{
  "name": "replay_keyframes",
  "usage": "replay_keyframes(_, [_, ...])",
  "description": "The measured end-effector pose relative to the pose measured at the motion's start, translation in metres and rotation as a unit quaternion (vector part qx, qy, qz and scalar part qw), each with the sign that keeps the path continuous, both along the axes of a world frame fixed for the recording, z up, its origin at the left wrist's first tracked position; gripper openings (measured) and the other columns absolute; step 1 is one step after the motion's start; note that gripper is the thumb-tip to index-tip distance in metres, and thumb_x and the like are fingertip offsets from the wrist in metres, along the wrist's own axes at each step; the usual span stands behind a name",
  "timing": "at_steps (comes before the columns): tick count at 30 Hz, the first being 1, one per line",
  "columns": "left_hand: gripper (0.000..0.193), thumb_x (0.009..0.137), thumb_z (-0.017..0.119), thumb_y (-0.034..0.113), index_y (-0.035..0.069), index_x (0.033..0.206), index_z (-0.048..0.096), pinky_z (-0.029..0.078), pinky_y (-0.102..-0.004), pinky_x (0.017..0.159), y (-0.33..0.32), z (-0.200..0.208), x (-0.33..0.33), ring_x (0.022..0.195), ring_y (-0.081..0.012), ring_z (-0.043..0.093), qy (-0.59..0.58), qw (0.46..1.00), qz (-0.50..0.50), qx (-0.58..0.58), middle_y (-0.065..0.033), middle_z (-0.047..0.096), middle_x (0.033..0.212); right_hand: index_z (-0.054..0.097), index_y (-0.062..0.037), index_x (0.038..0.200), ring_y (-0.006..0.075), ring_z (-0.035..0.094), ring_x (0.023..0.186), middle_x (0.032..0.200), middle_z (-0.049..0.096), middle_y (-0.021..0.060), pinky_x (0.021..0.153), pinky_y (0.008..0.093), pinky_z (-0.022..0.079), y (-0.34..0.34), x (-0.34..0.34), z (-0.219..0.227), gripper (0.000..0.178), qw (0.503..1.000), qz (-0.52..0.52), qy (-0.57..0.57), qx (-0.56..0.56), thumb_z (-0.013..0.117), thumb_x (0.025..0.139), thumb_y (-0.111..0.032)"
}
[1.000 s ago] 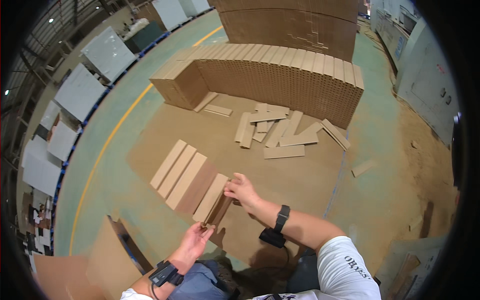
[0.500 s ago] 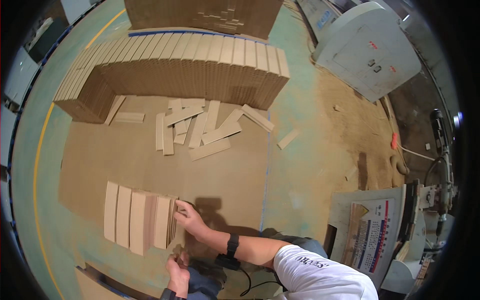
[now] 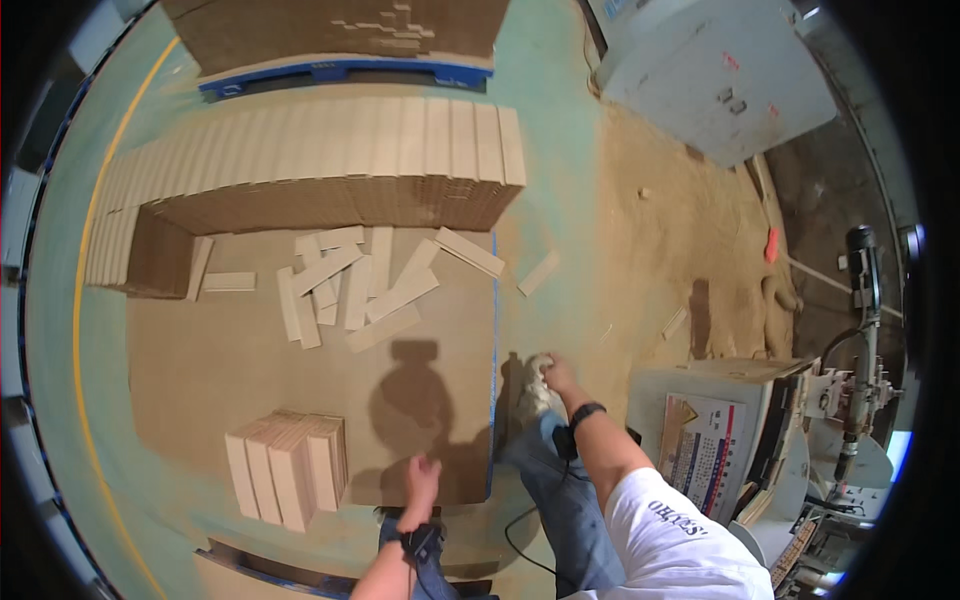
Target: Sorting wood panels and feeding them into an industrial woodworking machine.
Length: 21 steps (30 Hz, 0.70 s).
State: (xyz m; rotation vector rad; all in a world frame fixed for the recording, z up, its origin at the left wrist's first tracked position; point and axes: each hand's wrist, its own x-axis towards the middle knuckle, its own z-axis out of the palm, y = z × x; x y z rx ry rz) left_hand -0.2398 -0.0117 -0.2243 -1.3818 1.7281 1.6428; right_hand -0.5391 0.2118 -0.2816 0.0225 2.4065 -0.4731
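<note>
My left hand [image 3: 422, 482] hangs with its fingers curled and nothing visible in them. It is above the near edge of the brown sheet, right of a short stack of pale boards [image 3: 285, 465]. That stack stands in several upright slabs, the front ones set a little lower. Farther right, my right hand [image 3: 557, 374] is beside a dusty whitish shoe [image 3: 538, 388], its fingers curled and partly blurred. No object shows in it. Both hands are apart from the stack.
A long row of stacked boards [image 3: 340, 150] curves across the far side. Loose strips [image 3: 355, 285] lie scattered on the brown sheet [image 3: 230, 370]. Behind stands a blue pallet [image 3: 345, 72] with a brown load. A grey cabinet [image 3: 720, 90] and a machine with a placard [image 3: 700, 450] are at right.
My right hand has left the short stack's side and moved right to the shoe. My left hand has moved right and forward. The view has shifted, and the legs show more.
</note>
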Motion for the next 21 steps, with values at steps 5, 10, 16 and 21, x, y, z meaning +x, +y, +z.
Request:
replay_keyframes(5, [0.083,0.068,0.069,0.032,-0.008,0.127,0.026,0.029,-0.0465,0.098,-0.108,-0.095,-0.088,0.119,-0.0445,0.029,-0.066,0.942,-0.157,-0.29,-0.0337,0.028,0.126,0.038,-0.0208,0.127,0.0376,0.052,0.101,0.112,0.053,0.0218,0.084,0.0431,0.043,-0.111,-0.03,-0.055,0.046,0.974,0.218,-0.055,-0.001,0.045,0.082,-0.018])
replay_keyframes(10, [0.11,0.063,0.074,0.036,-0.011,0.133,0.003,0.018,-0.05,0.103,-0.052,-0.115,-0.16,0.126,-0.0523,0.004,-0.199,0.905,-0.213,-0.309,-0.0383,0.005,0.135,0.04,-0.0217,0.124,0.0357,0.052,0.099,0.112,0.048,0.0194,0.082,0.0404,0.046,-0.075,-0.077,-0.153,0.041,0.92,0.37,-0.044,0.124,0.047,0.084,-0.021])
replay_keyframes(16, [0.123,0.058,0.077,0.044,-0.01,0.133,-0.004,0.011,-0.0512,0.105,-0.083,-0.104,-0.138,0.128,-0.0494,0.0,-0.224,0.913,-0.189,-0.285,-0.0371,-0.004,0.136,0.046,-0.0212,0.118,0.0365,0.054,0.09,0.108,0.045,0.0184,0.076,0.0407,0.048,-0.1,-0.045,-0.132,0.045,0.979,0.2,-0.026,0.032,0.06,0.075,-0.016])
replay_keyframes(21, [0.125,0.058,0.078,0.044,-0.01,0.133,-0.006,0.013,-0.051,0.105,-0.077,-0.101,-0.147,0.128,-0.0497,-0.002,-0.226,0.916,-0.195,-0.269,-0.0365,-0.006,0.136,0.028,-0.0209,0.134,0.038,0.055,0.086,0.098,0.047,0.0215,0.073,0.044,0.046,-0.054,-0.113,-0.125,0.074,0.987,-0.092,0.122,-0.052,0.063,0.07,-0.016])
